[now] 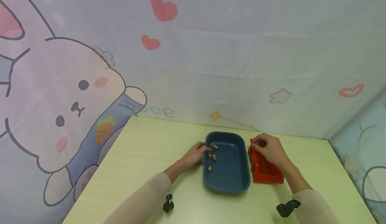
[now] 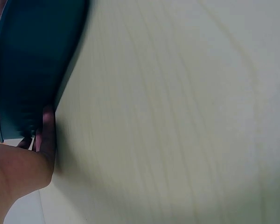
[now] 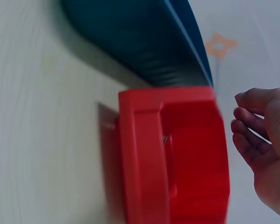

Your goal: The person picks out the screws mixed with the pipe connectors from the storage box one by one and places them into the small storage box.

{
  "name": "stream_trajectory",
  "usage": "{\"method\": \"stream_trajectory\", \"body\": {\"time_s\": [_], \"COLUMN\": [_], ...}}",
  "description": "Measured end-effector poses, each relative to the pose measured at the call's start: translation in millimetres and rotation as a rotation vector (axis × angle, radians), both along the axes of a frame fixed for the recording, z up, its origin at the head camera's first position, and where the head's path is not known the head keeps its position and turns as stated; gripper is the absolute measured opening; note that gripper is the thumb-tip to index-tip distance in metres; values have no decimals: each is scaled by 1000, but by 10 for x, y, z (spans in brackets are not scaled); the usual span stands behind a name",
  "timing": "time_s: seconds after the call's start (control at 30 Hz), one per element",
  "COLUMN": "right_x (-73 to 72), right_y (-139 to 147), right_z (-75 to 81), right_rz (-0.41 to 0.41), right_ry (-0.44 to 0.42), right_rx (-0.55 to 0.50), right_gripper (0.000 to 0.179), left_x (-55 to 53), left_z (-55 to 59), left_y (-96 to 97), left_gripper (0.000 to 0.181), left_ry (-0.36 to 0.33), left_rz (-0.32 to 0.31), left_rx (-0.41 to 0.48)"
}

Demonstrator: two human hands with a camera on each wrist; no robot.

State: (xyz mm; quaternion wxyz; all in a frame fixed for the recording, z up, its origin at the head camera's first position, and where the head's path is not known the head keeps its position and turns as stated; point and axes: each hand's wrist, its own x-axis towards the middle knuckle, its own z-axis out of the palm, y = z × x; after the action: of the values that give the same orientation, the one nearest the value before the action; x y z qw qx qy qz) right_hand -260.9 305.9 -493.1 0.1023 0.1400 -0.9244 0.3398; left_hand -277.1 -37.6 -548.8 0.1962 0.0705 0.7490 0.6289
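In the head view, my left hand (image 1: 194,155) grips the left rim of a dark blue plastic tray (image 1: 232,180). The left wrist view shows its fingers (image 2: 47,123) against the tray's outer wall. Several small brass fittings (image 1: 210,155), some with blue parts, lie inside along that same side, close to the fingertips. Over a red plastic bin (image 1: 268,177) to the right hovers my right hand (image 1: 269,148), its fingers loosely bent. In the right wrist view nothing shows between thumb and fingers. A small metallic piece (image 3: 166,139) is visible inside the bin.
Tray and bin stand side by side on a pale wood-grain table (image 1: 156,140), near its back edge. A printed cloth (image 1: 211,66) with a rabbit and hearts hangs behind it. Black cameras (image 1: 287,208) are worn on both wrists.
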Motion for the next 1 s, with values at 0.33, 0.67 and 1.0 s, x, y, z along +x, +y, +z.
{"method": "stream_trajectory", "body": {"time_s": [0.33, 0.67, 1.0], "right_x": [3, -1, -64], "right_y": [-235, -375, -571], "right_z": [42, -17, -24], "right_rz": [27, 69, 114], "right_ry": [-27, -49, -58], "right_rx": [-63, -104, -134], "right_gripper": [9, 10, 13], "left_x": [0, 13, 21], "left_z": [4, 35, 58], "left_y": [13, 12, 11], "left_gripper": [53, 53, 52], "left_ry": [9, 6, 0], "left_rz": [2, 1, 4], "left_rx": [-12, -16, -16]}}
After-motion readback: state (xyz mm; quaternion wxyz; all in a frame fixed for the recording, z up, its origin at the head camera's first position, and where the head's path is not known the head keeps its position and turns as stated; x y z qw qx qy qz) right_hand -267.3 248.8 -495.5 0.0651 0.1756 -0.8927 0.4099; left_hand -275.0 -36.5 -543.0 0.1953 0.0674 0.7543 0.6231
